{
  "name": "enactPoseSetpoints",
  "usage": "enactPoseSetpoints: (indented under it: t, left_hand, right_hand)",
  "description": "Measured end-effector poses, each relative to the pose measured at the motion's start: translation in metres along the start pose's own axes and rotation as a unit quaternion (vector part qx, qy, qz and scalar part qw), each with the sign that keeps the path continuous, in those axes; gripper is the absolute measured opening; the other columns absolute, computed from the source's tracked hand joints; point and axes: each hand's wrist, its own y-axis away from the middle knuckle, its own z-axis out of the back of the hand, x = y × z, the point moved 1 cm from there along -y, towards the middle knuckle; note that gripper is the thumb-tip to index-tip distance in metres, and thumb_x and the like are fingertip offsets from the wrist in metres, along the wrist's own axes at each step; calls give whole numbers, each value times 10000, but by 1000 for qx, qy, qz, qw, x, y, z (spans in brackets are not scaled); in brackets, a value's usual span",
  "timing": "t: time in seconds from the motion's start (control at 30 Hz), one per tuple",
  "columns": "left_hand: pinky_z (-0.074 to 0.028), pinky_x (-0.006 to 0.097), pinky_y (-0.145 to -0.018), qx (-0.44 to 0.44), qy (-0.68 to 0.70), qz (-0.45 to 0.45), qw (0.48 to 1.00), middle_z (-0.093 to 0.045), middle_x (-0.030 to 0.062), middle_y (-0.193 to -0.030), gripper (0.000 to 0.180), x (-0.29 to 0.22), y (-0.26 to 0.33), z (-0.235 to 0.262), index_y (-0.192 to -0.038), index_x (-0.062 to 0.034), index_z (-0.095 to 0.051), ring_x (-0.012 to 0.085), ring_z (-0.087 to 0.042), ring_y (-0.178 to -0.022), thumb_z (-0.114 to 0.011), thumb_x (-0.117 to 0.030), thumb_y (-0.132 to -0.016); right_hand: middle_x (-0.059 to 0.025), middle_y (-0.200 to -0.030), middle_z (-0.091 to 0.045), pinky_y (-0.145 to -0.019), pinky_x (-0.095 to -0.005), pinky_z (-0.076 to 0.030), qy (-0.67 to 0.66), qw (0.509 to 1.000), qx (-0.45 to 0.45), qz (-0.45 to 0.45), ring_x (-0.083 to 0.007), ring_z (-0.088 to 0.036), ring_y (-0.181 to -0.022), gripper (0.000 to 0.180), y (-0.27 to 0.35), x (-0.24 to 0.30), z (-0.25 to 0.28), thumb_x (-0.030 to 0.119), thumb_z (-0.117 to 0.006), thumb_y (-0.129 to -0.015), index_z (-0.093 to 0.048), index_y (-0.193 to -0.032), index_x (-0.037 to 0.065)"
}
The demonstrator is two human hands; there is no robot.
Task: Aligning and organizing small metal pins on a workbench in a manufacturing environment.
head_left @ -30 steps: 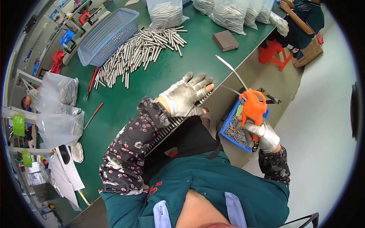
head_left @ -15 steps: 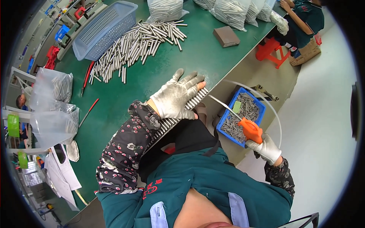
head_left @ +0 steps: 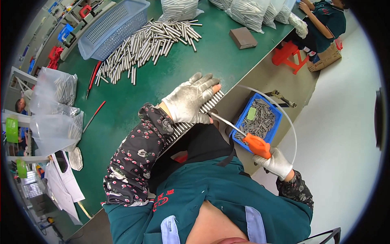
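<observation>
My left hand, in a white glove with bare fingertips, lies flat with fingers stretched over a row of short metal pins along the green table's near edge. The palm hides part of the row. My right hand, also gloved, is closed round the orange handle of an air blow gun. Its thin metal nozzle points left, with the tip close to the row beside my left thumb. A white hose curves up from the gun.
Loose metal pins lie piled beside a blue-grey basket. A brown block and filled bags sit farther right. Below the table's edge stands a blue crate of pins. Red-handled tweezers lie left; a co-worker sits far right.
My right hand has moved left and slightly nearer to me, bringing the blow gun's nozzle tip to the row of pins by my left thumb. My left hand stays on the row.
</observation>
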Motion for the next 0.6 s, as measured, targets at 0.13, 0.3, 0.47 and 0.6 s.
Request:
enactPoseSetpoints:
  t: [0.13, 0.3, 0.47, 0.6]
  left_hand:
    - [-208, 494, -1128, -17, 5, -4, 1000, -366, 212, -1413, 973, 1, 1, -3, -1389, -6, -335, 393, -289, -1354, -621, -644, -712]
    - [-222, 474, -1128, -13, -6, 5, 1000, -385, 199, -1406, 929, -3, 1, 2, -1369, 4, -368, 367, -304, -1351, -640, -600, -718]
    - [-231, 448, -1131, -15, -1, 10, 1000, -400, 188, -1400, 888, -5, 0, 4, -1346, 15, -405, 343, -313, -1352, -669, -551, -714]
    - [-233, 446, -1132, -19, 5, 15, 1000, -404, 188, -1396, 886, -5, 1, 2, -1338, 21, -412, 343, -314, -1351, -682, -538, -706]
  right_hand:
    - [-44, -715, -645, -633, -263, -490, 12, 999, -37, 22, -106, -588, -653, 367, -3, -5, 0, 272, -714, -786, -654, -1011, -11]
    - [-31, -733, -641, -657, -271, -493, 2, 999, -5, -41, -105, -582, -667, 346, -1, 0, -2, 262, -716, -792, -656, -999, -10]
    - [-43, -770, -654, -689, -267, -490, -23, 1000, -2, 19, -100, -582, -711, 325, 1, -3, -5, 238, -719, -794, -654, -997, -7]
    - [-38, -755, -655, -673, -272, -489, -4, 1000, -5, 7, -101, -581, -692, 327, -1, 3, -5, 250, -703, -805, -652, -1000, -9]
